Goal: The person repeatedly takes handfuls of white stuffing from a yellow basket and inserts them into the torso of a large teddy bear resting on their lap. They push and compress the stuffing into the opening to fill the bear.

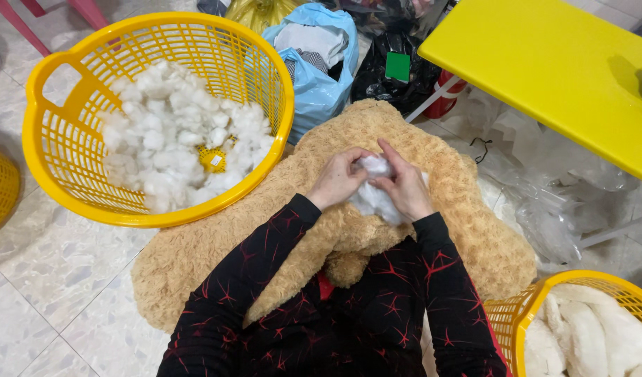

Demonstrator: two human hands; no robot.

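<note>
Over the tan plush toy skin point(467, 230), I saw my left hand point(338, 178) and right hand point(407, 185) pinching a white fluffy stuffing wad point(375, 197) between their fingertips.

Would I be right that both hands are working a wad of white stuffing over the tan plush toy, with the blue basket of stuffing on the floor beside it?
Nearly: the head view shows the basket is yellow, not blue. The rest stands.

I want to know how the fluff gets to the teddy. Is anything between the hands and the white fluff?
No. Both hands already touch it: the left hand and right hand pinch the clump of white stuffing between them, right on top of the tan plush toy. Nothing visible sits in between.
</note>
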